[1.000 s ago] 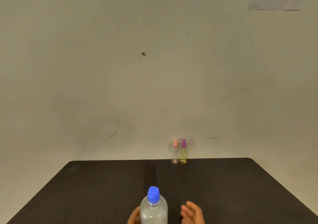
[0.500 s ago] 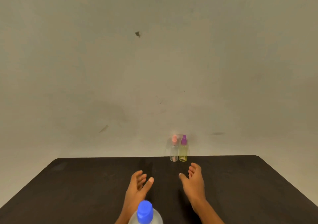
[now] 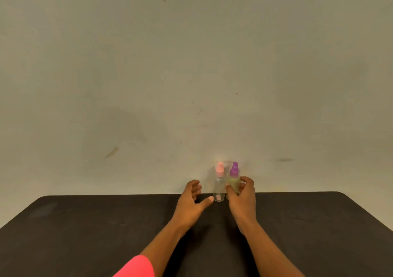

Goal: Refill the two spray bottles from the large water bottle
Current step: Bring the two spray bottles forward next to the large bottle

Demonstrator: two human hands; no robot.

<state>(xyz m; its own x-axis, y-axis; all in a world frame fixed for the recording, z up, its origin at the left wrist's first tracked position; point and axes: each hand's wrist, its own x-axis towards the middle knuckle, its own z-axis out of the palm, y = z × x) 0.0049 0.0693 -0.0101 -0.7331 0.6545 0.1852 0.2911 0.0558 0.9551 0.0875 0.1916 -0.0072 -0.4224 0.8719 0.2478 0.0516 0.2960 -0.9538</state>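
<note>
Two small spray bottles stand side by side at the far edge of the black table (image 3: 85, 234). The clear one with a pink top (image 3: 219, 186) is on the left, and the yellow one with a purple top (image 3: 234, 177) is on the right. My right hand (image 3: 243, 200) wraps thumb and fingers round the yellow bottle's body. My left hand (image 3: 191, 202) is spread just left of the clear bottle, thumb tip close to its base and fingers apart from it. The large water bottle is out of view.
A plain beige wall (image 3: 191, 85) rises right behind the table's far edge and the bottles. My pink sleeve (image 3: 136, 266) shows at the bottom.
Both hands have reached forward from beside the large water bottle to the spray bottles. The right hand has closed round the yellow one. The water bottle has dropped out of the view.
</note>
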